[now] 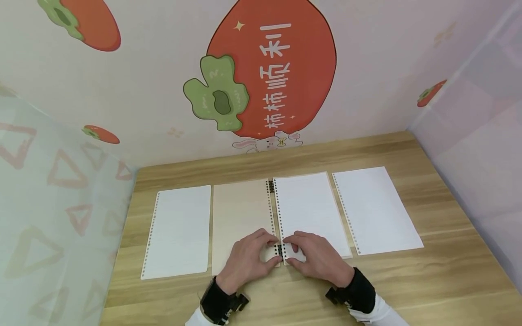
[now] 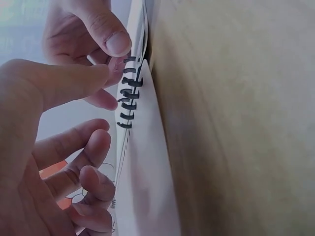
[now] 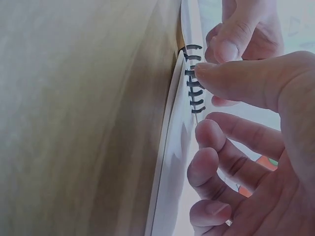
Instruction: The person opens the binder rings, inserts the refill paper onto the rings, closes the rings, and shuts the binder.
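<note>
A loose-leaf notebook lies spread on the table, its beige cover page (image 1: 241,209) on the left and white lined sheets (image 1: 306,199) on the right. Black binder rings (image 1: 279,250) join the halves near the front edge; they look like a row of arched loops (image 2: 129,93) in the left wrist view. My left hand (image 1: 249,257) is bent beside them, thumb and fingertips near the rings with a gap between. From the other side my right hand (image 1: 320,257) faces it; its thumb tip overlaps a loop (image 3: 194,83) in the right wrist view, fingers loosely bent.
A second set of black rings (image 1: 271,186) sits at the far end of the spine. Punched white sheets flank the notebook, one at left (image 1: 178,232) and one at right (image 1: 377,209). Behind the wooden table (image 1: 285,299) rises a wall (image 1: 155,90) with persimmon drawings.
</note>
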Tool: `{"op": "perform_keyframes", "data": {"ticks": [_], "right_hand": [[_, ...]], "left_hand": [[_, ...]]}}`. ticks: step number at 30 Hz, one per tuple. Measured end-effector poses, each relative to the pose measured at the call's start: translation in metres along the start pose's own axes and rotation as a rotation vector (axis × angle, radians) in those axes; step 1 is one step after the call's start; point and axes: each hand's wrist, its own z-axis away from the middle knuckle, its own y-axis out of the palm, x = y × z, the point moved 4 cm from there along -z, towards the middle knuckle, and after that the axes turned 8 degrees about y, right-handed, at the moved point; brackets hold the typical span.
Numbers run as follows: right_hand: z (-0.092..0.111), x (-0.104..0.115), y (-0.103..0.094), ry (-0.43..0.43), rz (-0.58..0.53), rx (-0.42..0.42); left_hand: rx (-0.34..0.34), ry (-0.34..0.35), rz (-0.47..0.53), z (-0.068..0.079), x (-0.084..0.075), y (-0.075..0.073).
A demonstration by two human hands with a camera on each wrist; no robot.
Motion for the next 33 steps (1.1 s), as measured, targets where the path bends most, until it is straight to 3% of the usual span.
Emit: {"op": "perform_keyframes", "data": {"ticks": [5,9,20,33], "right_hand": [[0.003,-0.002,-0.004,0.006,-0.023,-0.023],[0.005,-0.011,-0.009,0.028,-0.072,-0.042],[0.004,-0.046,-0.042,0.057,-0.213,-0.156],[0.005,-0.082,-0.077,0.146,-0.272,-0.310]], "left_hand": [[-0.006,-0.022,0.035,-0.005,-0.002,-0.001],[0.011,-0.020,0.062,-0.018,-0.008,0.001],[-0.025,0.083,0.024,-0.067,-0.025,-0.001],[0.058,0.179,-0.114,-0.114,-0.059,0.020]]}}
